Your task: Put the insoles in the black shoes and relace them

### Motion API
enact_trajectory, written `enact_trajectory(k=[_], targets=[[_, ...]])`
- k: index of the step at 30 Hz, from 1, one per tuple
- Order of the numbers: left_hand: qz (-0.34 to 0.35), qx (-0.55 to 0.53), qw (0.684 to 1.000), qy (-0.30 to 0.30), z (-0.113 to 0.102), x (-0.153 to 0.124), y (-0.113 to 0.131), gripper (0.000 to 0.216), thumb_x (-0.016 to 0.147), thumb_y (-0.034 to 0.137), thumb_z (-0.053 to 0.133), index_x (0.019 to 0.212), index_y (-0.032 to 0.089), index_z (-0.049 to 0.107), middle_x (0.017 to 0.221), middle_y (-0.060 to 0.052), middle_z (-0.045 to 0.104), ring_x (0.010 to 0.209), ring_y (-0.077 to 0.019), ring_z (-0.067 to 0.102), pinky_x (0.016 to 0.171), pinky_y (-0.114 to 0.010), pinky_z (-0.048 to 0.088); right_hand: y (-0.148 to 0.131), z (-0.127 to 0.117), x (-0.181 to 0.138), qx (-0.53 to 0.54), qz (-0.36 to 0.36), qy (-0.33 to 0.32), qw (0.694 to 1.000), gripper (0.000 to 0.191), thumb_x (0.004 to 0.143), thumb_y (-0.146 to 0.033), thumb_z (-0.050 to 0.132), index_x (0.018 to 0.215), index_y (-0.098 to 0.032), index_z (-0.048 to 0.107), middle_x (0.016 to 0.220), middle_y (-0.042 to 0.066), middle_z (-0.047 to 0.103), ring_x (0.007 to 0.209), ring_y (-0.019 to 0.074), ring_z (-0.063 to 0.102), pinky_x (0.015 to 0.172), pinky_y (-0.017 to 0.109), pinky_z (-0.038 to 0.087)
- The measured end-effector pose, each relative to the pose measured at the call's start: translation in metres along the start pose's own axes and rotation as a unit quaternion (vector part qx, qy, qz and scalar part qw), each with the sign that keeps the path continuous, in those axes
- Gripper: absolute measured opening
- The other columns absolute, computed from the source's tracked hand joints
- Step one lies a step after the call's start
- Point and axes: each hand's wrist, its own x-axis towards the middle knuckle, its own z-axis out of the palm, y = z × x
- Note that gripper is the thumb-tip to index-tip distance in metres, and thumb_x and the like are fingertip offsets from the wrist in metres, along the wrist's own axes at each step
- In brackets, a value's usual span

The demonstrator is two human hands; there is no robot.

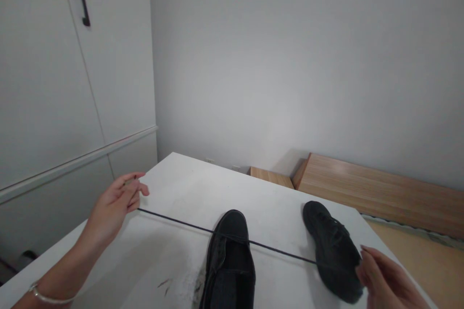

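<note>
A black shoe [233, 256] stands on the white table with its toe pointing away from me. One dark shoelace [174, 220] runs across the front of the shoe and stretches nearly straight out to both sides. My left hand [118, 200], fingers curled closed, grips the lace at the left. Off to the right, my right hand [384, 277] pinches the other end between thumb and fingers. That stretch of lace passes over a second black shoe [331, 251], which has its own lace tied on top and lies close to my right hand.
The white table [203, 178] has dark marks near the first shoe. A pale cabinet [90, 67] with a black handle rises at the left. Beyond the table's right edge are a wooden headboard [362, 183] and a beige surface [416, 253]. A grey wall stands behind.
</note>
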Motion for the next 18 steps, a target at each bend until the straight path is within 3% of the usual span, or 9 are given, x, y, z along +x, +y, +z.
enact_trajectory(k=[2, 5, 8, 12, 18], targets=[[0.027, 0.05, 0.998, -0.027, 0.01, -0.002, 0.004, 0.042, 0.078, 0.054, 0.075, 0.099, 0.021, 0.059, 0.071, 0.003, 0.066, 0.049, -0.0088, 0.039, 0.045, -0.02, 0.03, -0.018, 0.019, -0.011, -0.05, -0.033, -0.105, 0.993, 0.037, 0.073, -0.052, 0.076, 0.09, -0.019, 0.075, 0.075, 0.004, 0.069, 0.059, 0.0158, 0.059, 0.051, 0.025, 0.052], [0.065, 0.154, 0.981, -0.099, 0.032, -0.015, 0.015, 0.025, 0.081, 0.043, 0.074, 0.087, 0.019, 0.068, 0.078, -0.001, 0.07, 0.068, -0.0146, 0.055, 0.059, -0.023, 0.039, -0.039, 0.053, -0.033, -0.04, -0.106, -0.287, 0.951, 0.026, 0.079, -0.047, 0.072, 0.083, -0.022, 0.077, 0.082, 0.006, 0.071, 0.065, 0.0165, 0.064, 0.057, 0.023, 0.054], [0.132, 0.282, 0.921, -0.236, 0.06, -0.037, 0.02, 0.019, 0.091, 0.034, 0.061, 0.088, 0.02, 0.073, 0.087, -0.003, 0.071, 0.076, -0.0171, 0.06, 0.065, -0.026, 0.042, -0.047, 0.082, -0.055, -0.006, -0.107, -0.408, 0.907, 0.023, 0.091, -0.04, 0.06, 0.094, -0.024, 0.076, 0.078, 0.004, 0.069, 0.066, 0.0158, 0.066, 0.063, 0.024, 0.055], [0.205, 0.324, 0.851, -0.358, 0.089, -0.063, 0.008, 0.02, 0.096, 0.017, 0.052, 0.091, 0.018, 0.071, 0.09, -0.005, 0.071, 0.086, -0.0189, 0.062, 0.077, -0.029, 0.045, -0.045, 0.1, -0.074, -0.021, -0.067, -0.443, 0.894, 0.024, 0.091, -0.041, 0.06, 0.099, -0.022, 0.073, 0.087, 0.006, 0.071, 0.081, 0.0188, 0.071, 0.075, 0.026, 0.057], [0.236, 0.395, 0.796, -0.394, 0.104, -0.08, -0.009, 0.021, 0.093, 0.006, 0.053, 0.085, 0.016, 0.07, 0.085, -0.006, 0.068, 0.084, -0.02, 0.06, 0.074, -0.03, 0.045, -0.043, 0.109, -0.083, -0.026, -0.073, -0.461, 0.884, 0.025, 0.092, -0.04, 0.057, 0.098, -0.019, 0.069, 0.09, 0.008, 0.073, 0.086, 0.0211, 0.072, 0.08, 0.028, 0.057]])
